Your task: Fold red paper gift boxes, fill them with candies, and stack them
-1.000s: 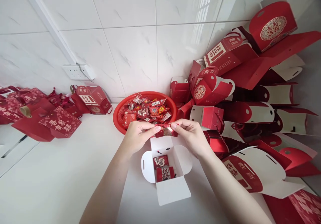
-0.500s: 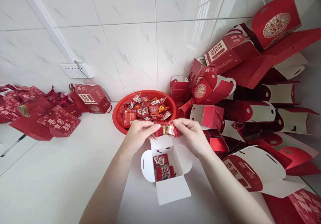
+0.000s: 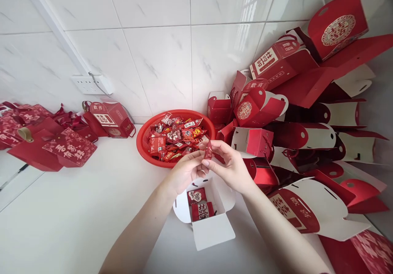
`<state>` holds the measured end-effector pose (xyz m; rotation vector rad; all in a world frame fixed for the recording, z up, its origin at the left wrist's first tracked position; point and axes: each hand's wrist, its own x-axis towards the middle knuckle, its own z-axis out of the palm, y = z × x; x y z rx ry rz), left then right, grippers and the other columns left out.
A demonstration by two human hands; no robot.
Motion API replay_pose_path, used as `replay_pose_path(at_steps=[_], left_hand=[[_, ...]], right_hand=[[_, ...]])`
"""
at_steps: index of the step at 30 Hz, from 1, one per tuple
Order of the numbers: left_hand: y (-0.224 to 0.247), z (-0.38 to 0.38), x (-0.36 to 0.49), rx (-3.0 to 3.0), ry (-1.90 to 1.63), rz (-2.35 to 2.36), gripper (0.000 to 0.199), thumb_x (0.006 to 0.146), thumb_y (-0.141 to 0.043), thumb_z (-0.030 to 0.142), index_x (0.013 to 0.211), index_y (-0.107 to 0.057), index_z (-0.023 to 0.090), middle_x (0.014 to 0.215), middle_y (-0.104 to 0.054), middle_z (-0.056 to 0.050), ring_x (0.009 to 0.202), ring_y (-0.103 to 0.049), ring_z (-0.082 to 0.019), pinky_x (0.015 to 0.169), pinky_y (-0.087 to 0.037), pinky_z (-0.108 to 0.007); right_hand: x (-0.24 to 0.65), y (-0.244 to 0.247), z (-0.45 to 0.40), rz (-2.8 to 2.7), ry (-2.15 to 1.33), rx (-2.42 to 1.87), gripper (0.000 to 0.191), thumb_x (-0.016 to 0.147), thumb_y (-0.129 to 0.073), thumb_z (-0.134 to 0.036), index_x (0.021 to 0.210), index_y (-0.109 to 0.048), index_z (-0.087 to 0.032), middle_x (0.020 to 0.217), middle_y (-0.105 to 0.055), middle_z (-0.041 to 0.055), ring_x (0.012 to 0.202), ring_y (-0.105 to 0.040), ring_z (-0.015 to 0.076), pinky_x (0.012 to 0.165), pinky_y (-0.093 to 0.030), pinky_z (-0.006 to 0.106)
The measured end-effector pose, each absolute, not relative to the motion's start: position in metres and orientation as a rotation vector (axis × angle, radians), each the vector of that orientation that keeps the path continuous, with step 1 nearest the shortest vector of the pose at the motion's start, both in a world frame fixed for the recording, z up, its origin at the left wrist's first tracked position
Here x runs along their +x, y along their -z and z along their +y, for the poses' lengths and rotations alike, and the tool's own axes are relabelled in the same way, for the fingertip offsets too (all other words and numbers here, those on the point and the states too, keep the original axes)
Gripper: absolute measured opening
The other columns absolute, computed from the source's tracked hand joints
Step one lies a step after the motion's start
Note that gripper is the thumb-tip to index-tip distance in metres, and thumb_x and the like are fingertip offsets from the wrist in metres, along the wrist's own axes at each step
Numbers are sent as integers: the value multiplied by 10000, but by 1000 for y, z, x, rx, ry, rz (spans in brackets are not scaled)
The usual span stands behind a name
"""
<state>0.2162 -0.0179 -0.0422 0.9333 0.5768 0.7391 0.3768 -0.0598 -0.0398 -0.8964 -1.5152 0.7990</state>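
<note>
Between my two hands is a small red wrapped candy, turned edge-on above an open white-lined box. My right hand pinches it between thumb and fingers. My left hand is closed against its lower left side, with the fingertips partly hidden. Two red packets with printed characters lie inside the box, whose flaps are spread out. Just behind my hands, a red plastic basket holds many wrapped candies.
Many red gift boxes are piled along the right side. More red boxes and bags stand at the left by the tiled wall. A pen lies at the left edge, and a socket is on the wall.
My hands have come closer together, the left moving right. The candy, earlier stretched flat between them, is now turned edge-on. More of the basket's candies show.
</note>
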Motion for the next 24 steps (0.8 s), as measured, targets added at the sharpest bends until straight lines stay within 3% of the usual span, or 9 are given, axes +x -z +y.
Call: replay_pose_path(at_steps=[3, 6, 10, 18, 22, 24], left_hand=[[36, -17, 212, 1034, -760, 599, 261, 899, -630, 395, 992, -717, 168, 951, -687, -72, 871, -643, -169, 776, -546, -290], [26, -16, 202, 1143, -759, 602, 492, 939, -486, 564, 1066, -717, 149, 1057, -703, -127, 953, -660, -227, 852, -546, -371], [19, -18, 194, 1332, -726, 693, 369, 918, -595, 457, 1088, -721, 155, 1103, -711, -115, 988, -669, -225, 911, -535, -376], [13, -17, 190, 1469, -640, 728, 373, 955, -523, 455, 1046, -700, 140, 1000, -718, -95, 921, -682, -209, 843, -561, -350], [6, -17, 180, 1763, -628, 857, 354, 953, -513, 459, 840, -666, 161, 849, -690, -30, 841, -662, -180, 778, -542, -303], [3, -18, 176, 1971, -552, 945, 332, 940, -540, 435, 773, -655, 172, 780, -672, -5, 775, -641, -161, 698, -506, -266]], right_hand=[[380, 35, -65, -1664, -472, -1053, 418, 887, -665, -256, 1290, -557, -274, 1197, -625, 61, 1119, -586, 243, 989, -483, 442], [382, 30, -68, -1795, -209, -1140, 453, 901, -611, -202, 1343, -530, -255, 1148, -594, 76, 1097, -565, 248, 963, -485, 441], [379, 31, -69, -1851, -140, -1151, 432, 914, -602, -221, 1339, -528, -234, 1158, -572, 96, 1117, -545, 260, 961, -487, 445], [379, 31, -68, -1849, -203, -1074, 378, 901, -652, -263, 1272, -579, -236, 1211, -571, 87, 1161, -538, 245, 1003, -469, 424], [381, 27, -70, -1829, -401, -1088, 433, 882, -695, -349, 1285, -576, -248, 1234, -584, 74, 1169, -536, 241, 1016, -453, 415], [383, 28, -70, -1796, -584, -1098, 326, 898, -675, -362, 1200, -629, -249, 1126, -621, 56, 1051, -586, 210, 930, -492, 370]])
